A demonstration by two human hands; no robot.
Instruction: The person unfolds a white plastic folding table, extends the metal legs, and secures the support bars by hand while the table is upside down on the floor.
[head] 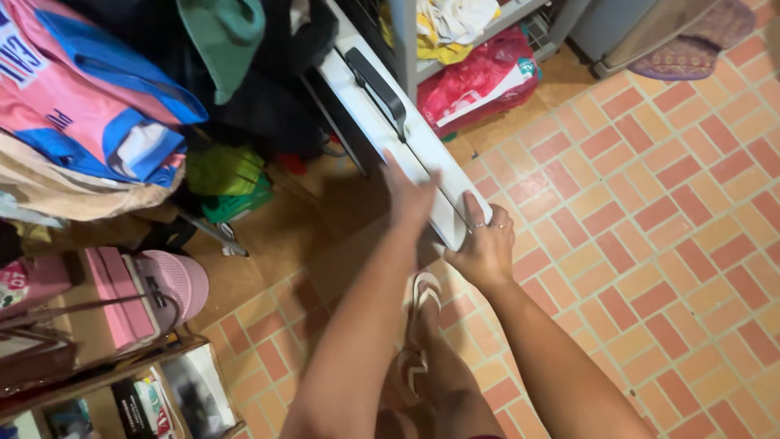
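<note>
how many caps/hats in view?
2. A green cap hangs at top left over the dark clothes. A pink cap sits on the low shelf at left. More may be buried in the clothing piles.

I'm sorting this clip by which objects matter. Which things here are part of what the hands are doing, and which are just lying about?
In hand:
- flat white panel with a black handle, left hand and right hand both on its lower end

Lying about:
- pink cap
- red plastic bag
- green cloth bundle
- pink and blue garment
</note>
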